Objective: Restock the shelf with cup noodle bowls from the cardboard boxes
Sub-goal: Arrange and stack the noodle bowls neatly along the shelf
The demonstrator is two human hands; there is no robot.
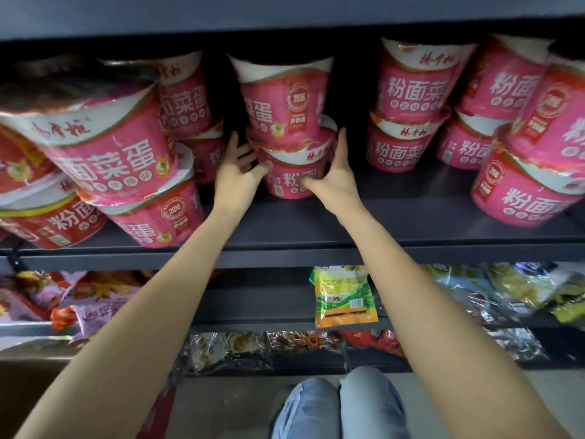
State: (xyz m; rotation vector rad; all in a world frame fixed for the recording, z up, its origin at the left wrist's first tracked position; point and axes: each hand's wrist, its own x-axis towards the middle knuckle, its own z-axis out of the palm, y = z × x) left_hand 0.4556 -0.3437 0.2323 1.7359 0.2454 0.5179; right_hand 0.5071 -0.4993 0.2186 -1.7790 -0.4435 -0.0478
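Hands reaching into the middle of the dark shelf [395,210], closing from both sides on the lower bowl [292,172] of a two-high stack. Left hand [235,175] cupping its left wall, grip half curled, fingertips touching the pink wrap. Right hand [335,172] pressing the right wall, thumb lying across the front, fingers reaching up along the side. Upper bowl [285,99] sitting on top, leaning slightly. More stacked bowls [411,90] standing at either side. Snack packets [345,296] lying on the shelves below.

Open gaps [349,99] beside bowl stack [289,131]
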